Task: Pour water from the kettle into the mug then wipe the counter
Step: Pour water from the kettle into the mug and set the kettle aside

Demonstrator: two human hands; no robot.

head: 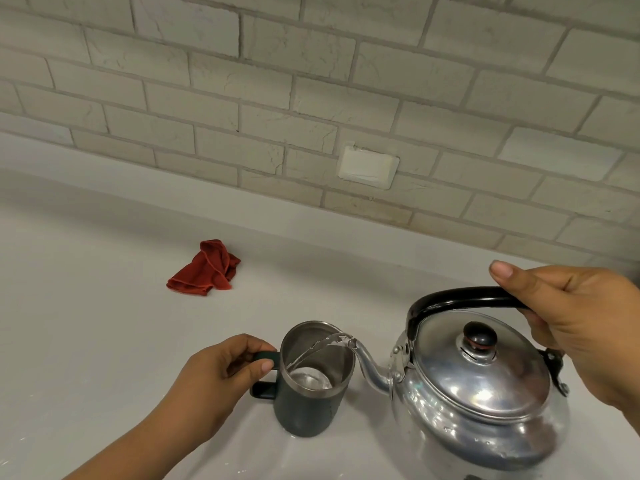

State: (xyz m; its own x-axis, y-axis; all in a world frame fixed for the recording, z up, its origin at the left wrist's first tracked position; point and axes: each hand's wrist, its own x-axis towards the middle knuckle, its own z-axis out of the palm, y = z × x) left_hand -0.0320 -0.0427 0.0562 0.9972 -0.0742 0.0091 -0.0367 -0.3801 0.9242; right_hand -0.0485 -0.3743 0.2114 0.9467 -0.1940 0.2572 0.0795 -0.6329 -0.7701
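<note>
Where the left hand (214, 372) grips, the mug (308, 407) handle is half-hidden.

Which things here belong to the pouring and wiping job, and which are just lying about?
Job: kettle, gripped by the right hand; mug, held at its handle by the left hand; red cloth, lying apart on the counter.
Not part of it: blank cover plate on the brick wall.

The mug (313, 382) is set on the counter (86, 341), left of the kettle (478, 393). The kettle's spout (369, 363) is held over the mug's rim. The cloth (204, 268) is laid behind the mug, nearer the wall (311, 81).
</note>
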